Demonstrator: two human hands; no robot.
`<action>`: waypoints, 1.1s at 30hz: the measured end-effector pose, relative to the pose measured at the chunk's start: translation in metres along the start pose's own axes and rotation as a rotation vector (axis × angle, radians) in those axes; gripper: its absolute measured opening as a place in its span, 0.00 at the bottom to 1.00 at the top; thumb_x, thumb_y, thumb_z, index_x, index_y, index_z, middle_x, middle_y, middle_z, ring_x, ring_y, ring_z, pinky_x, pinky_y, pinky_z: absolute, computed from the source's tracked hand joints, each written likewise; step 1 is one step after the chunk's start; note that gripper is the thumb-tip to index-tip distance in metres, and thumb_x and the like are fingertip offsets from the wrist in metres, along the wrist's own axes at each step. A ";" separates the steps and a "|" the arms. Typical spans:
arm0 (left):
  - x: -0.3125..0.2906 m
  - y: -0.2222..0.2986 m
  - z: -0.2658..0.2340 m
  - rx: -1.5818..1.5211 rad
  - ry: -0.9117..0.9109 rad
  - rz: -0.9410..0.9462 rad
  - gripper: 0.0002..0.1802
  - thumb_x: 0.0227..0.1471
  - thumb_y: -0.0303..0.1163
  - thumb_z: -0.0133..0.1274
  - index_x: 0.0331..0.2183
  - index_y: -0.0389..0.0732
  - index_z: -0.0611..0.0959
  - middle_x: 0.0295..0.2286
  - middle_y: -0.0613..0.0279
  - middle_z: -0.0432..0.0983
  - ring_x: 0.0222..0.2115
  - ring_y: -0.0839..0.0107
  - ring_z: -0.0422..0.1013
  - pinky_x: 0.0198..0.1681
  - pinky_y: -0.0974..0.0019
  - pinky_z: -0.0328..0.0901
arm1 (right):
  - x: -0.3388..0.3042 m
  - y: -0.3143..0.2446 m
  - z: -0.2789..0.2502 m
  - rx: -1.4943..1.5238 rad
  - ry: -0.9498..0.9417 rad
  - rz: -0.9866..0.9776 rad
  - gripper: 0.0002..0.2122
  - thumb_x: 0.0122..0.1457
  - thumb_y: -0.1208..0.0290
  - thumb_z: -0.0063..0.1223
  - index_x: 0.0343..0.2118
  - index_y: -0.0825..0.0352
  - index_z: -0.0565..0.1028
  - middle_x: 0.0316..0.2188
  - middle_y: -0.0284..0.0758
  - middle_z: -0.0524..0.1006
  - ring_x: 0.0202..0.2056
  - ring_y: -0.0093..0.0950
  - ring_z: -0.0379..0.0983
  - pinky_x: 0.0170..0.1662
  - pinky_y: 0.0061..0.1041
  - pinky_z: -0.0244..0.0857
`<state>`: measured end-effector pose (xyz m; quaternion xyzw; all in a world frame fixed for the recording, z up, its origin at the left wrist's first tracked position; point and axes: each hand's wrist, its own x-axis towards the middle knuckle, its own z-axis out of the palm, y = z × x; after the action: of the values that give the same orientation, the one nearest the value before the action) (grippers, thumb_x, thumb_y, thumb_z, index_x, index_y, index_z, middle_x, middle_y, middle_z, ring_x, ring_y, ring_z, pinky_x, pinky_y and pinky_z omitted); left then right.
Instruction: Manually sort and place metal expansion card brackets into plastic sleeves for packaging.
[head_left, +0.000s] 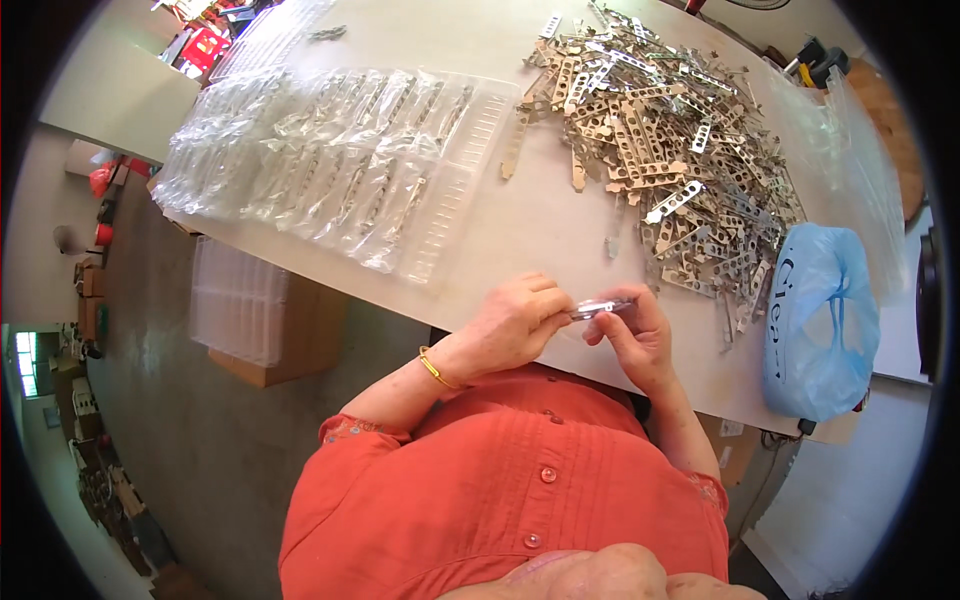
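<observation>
Near the table's front edge, my left hand [515, 322] and my right hand [643, 338] meet around a perforated metal bracket [607, 306]. The bracket is shiny and silver, and whether it is one piece or a thin stack I cannot tell. Clear film seems to show just below it. The left fingers pinch one end, while my right thumb and fingers close on the other. Beyond the hands, to the right, lies a large loose heap of similar metal brackets [655, 135], long and punched with round holes.
To the left, a clear plastic tray [450, 200] bears two rows of brackets in clear bags [340, 190]. A blue plastic bag [822, 325] sits at the table's right corner, beside clear plastic sheeting [850, 160]. Below the table's left edge stands a cardboard box [310, 325] with clear trays [235, 310] against it.
</observation>
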<state>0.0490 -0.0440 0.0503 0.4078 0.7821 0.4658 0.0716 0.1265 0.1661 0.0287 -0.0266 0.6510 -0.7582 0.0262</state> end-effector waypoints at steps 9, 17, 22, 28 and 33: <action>-0.010 -0.005 -0.100 0.335 0.548 -0.201 0.03 0.52 0.22 0.60 0.32 0.34 0.83 0.25 0.61 0.76 0.25 0.76 0.70 0.29 0.71 0.64 | -0.007 0.000 -0.013 -0.130 0.068 0.139 0.09 0.65 0.72 0.52 0.45 0.69 0.73 0.34 0.34 0.80 0.32 0.20 0.76 0.36 0.19 0.71; -0.018 -0.034 -0.115 0.516 0.628 -0.375 0.03 0.50 0.23 0.58 0.30 0.34 0.82 0.25 0.52 0.77 0.27 0.55 0.73 0.31 0.59 0.66 | -0.002 0.003 -0.010 -0.294 0.077 0.130 0.06 0.65 0.73 0.52 0.38 0.70 0.76 0.27 0.32 0.80 0.28 0.19 0.76 0.33 0.19 0.70; -0.011 -0.043 -0.101 0.667 0.530 -0.343 0.03 0.50 0.24 0.58 0.29 0.34 0.82 0.25 0.51 0.77 0.26 0.54 0.73 0.31 0.58 0.66 | 0.001 0.001 -0.009 -0.317 0.081 0.145 0.06 0.65 0.73 0.52 0.38 0.70 0.76 0.27 0.32 0.80 0.27 0.19 0.76 0.31 0.18 0.70; -0.014 -0.054 -0.095 0.786 0.416 -0.460 0.05 0.50 0.27 0.56 0.27 0.36 0.82 0.26 0.50 0.78 0.29 0.50 0.74 0.33 0.54 0.67 | -0.001 0.003 -0.009 -0.316 0.109 0.152 0.06 0.65 0.72 0.52 0.38 0.69 0.76 0.27 0.32 0.80 0.26 0.18 0.76 0.29 0.17 0.69; -0.014 -0.058 -0.090 0.812 0.368 -0.455 0.06 0.51 0.29 0.56 0.27 0.36 0.81 0.25 0.49 0.78 0.29 0.49 0.75 0.33 0.53 0.67 | 0.001 0.007 -0.009 -0.327 0.109 0.142 0.05 0.65 0.72 0.52 0.38 0.69 0.76 0.27 0.31 0.80 0.26 0.18 0.76 0.29 0.17 0.69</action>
<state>-0.0189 -0.1282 0.0512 0.1330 0.9690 0.1607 -0.1322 0.1252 0.1740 0.0209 0.0564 0.7662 -0.6389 0.0398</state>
